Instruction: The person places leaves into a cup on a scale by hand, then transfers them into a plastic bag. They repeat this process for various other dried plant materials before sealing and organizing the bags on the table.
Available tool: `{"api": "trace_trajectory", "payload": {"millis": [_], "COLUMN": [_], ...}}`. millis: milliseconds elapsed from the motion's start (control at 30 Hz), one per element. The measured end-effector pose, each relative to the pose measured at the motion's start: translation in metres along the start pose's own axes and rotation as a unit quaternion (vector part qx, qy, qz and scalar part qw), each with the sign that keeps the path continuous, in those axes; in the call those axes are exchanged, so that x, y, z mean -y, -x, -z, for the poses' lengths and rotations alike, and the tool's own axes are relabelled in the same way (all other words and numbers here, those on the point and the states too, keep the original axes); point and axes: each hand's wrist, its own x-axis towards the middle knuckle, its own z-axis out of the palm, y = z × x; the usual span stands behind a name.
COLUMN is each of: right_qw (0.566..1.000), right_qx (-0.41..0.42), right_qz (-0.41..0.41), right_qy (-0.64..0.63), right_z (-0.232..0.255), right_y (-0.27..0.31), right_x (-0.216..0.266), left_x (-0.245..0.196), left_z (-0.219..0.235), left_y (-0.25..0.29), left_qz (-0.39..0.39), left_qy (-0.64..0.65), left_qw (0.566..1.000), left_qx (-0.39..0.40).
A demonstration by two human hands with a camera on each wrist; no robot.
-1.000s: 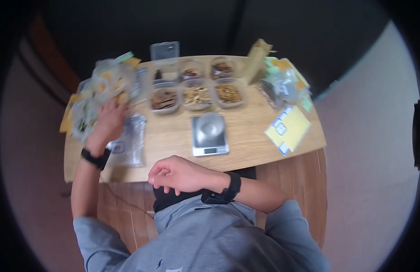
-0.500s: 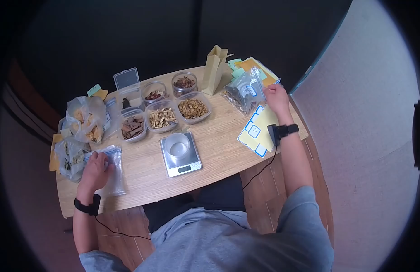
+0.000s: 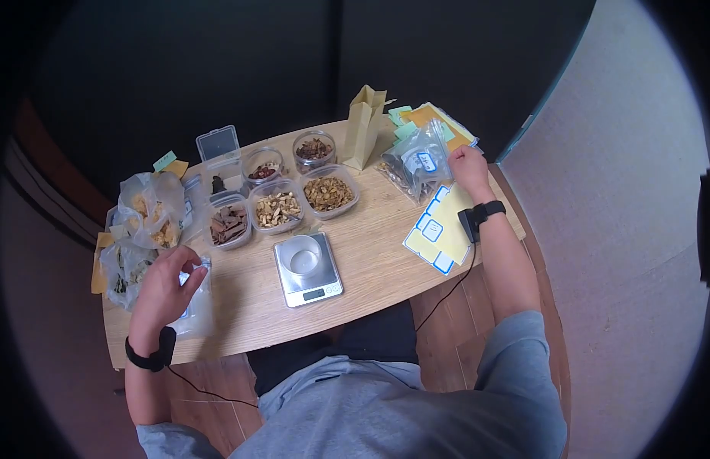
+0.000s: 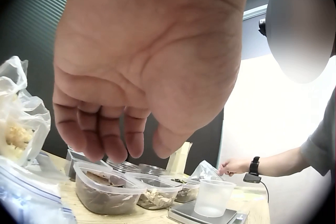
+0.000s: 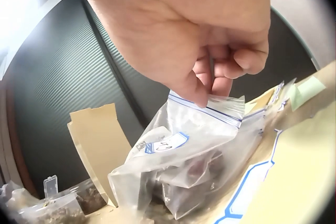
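My right hand (image 3: 470, 174) pinches the top edge of a clear zip bag (image 3: 425, 162) with dark contents and a blue-edged label; in the right wrist view, thumb and fingertips meet at the zip of the bag (image 5: 184, 155). My left hand (image 3: 165, 289) hovers above a flat clear zip bag (image 3: 195, 310) at the table's left front, its fingers loosely bent and holding nothing. The left wrist view shows the left hand (image 4: 142, 71) with bare fingertips. A clear cup (image 3: 301, 256) stands on the digital scale (image 3: 309, 292).
Tubs of dried pieces (image 3: 329, 193) stand in two rows behind the scale. A tall paper bag (image 3: 362, 130) is upright at the back. Plastic bags (image 3: 150, 210) lie at the left; yellow cards (image 3: 449, 222) lie at the right front.
My right hand went from in front of my body to the zip bag at the right and pinches it. My left hand came back from the left bags, then rose off the flat bag.
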Motion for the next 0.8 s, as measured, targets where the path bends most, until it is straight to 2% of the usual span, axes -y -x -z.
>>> {"api": "trace_trajectory", "payload": {"millis": [33,133,167,233,267,333,400,467,567,633,700,767,800], "right_qw": [1.000,0.966,0.965,0.929,0.928,0.956,0.956,0.955,0.944,0.924,0.910,0.894,0.883], "right_qx": [0.003,-0.091,-0.087,-0.126,-0.123,0.043,0.062,0.079,0.111,0.151,0.171,0.191,0.206], "right_qz": [0.004,0.242,0.245,0.349,0.351,0.256,0.253,0.251,0.256,0.275,0.288,0.301,0.318], "right_qy": [-0.002,0.022,0.019,-0.004,-0.007,-0.135,-0.135,-0.135,-0.176,-0.220,-0.243,-0.270,-0.276], "right_z": [0.005,0.022,0.030,0.053,0.060,0.076,0.090,0.104,0.122,0.134,0.141,0.144,0.145], "right_y": [0.003,0.010,0.015,0.027,0.031,0.038,0.043,0.048,0.057,0.064,0.070,0.076,0.080], "right_x": [0.008,0.027,0.043,0.078,0.091,0.113,0.129,0.143,0.162,0.176,0.192,0.209,0.218], "left_x": [-0.002,-0.004,-0.005,-0.007,-0.016,-0.022,-0.031,-0.043,-0.067,-0.078,-0.089,-0.096,-0.097], "left_z": [0.001,-0.001,-0.002,-0.002,0.000,0.000,-0.002,-0.003,-0.004,-0.006,-0.010,-0.009,-0.013], "left_y": [-0.002,-0.007,-0.009,-0.012,-0.014,-0.019,-0.025,-0.032,-0.040,-0.046,-0.052,-0.060,-0.066], "left_qz": [-0.007,-0.023,-0.017,-0.059,-0.041,-0.054,-0.072,-0.132,-0.158,-0.166,-0.200,-0.178,-0.169], "left_qy": [-0.006,0.014,0.013,0.019,0.043,0.047,0.056,0.060,0.097,0.097,0.141,0.136,0.193], "left_qw": [1.000,1.000,1.000,0.998,0.998,0.997,0.996,0.989,0.982,0.981,0.969,0.974,0.965], "left_qx": [-0.002,-0.002,-0.002,-0.011,-0.004,-0.008,-0.008,-0.028,-0.022,-0.017,-0.046,-0.034,-0.052]}}
